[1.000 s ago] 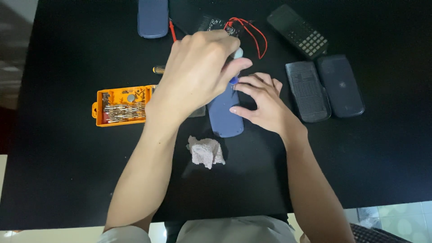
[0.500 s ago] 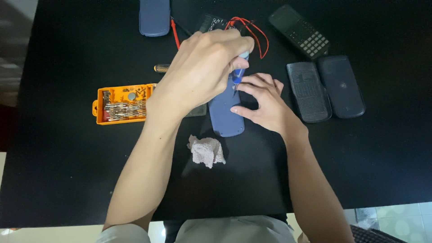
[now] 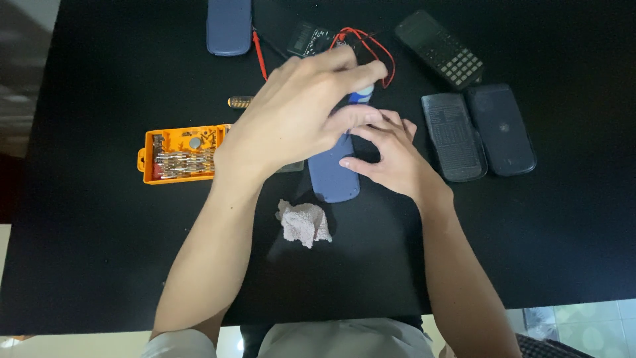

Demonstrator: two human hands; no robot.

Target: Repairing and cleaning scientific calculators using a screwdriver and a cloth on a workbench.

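Black tabletop (image 3: 99, 265) filled nearly the whole view, with a strip of pale floor along its near edge. Compared with half a second before, the left hand (image 3: 298, 119) had shifted only slightly: its fingers, which had been bunched tightly around the top of the blue-and-white screwdriver (image 3: 361, 95), now lay more stretched out across it toward the right, so a little more of the handle showed beneath them. The right hand (image 3: 391, 156) had stayed where it was, half open, fingertips pressing on the blue calculator shell (image 3: 334, 176) and curling round the tool's lower end. The left hand was loosely closed on the screwdriver's top; how firmly it gripped, I could not tell.

That blue shell lay flat near the table's middle, long and rounded at its near end, plain and smooth, its far half hidden under both hands. Just nearer the person sat a crumpled pinkish tissue (image 3: 303, 223). An orange bit case (image 3: 177, 154) lay open to the left. Two dark calculator halves (image 3: 478, 134) rested side by side to the right, with red wires (image 3: 371, 43) beyond the hands.
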